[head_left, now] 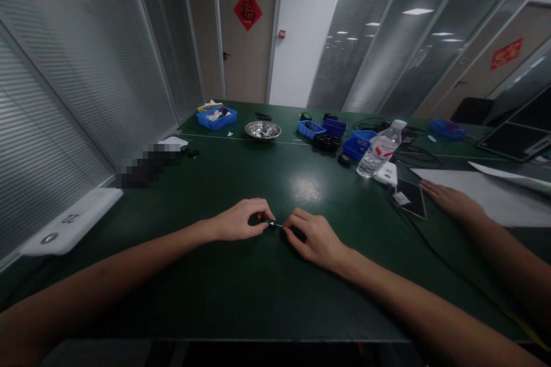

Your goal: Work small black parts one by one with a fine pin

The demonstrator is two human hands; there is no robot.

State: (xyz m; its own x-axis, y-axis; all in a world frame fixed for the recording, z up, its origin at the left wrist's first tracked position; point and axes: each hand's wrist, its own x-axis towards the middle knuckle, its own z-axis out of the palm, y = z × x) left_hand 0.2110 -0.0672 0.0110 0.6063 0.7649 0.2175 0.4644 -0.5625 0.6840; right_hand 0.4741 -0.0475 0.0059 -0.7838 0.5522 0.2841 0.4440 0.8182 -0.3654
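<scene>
Dark green tabletop [258,292] fills my feed, with glass partitions on either side. Nearest the camera, the left hand [239,221] and right hand [314,238] meet at the table's middle. Both have their fingers curled in, pinching a small dark part [272,223] between them just above the surface. The part is too small for me to tell what it is. Off to the right, another person's hand [450,199] lies flat beside a phone [411,198]. Beyond it lies a water bottle [379,152], then a metal bowl [263,130] and blue bins [216,117]. Farthest back I see a door [247,34].
</scene>
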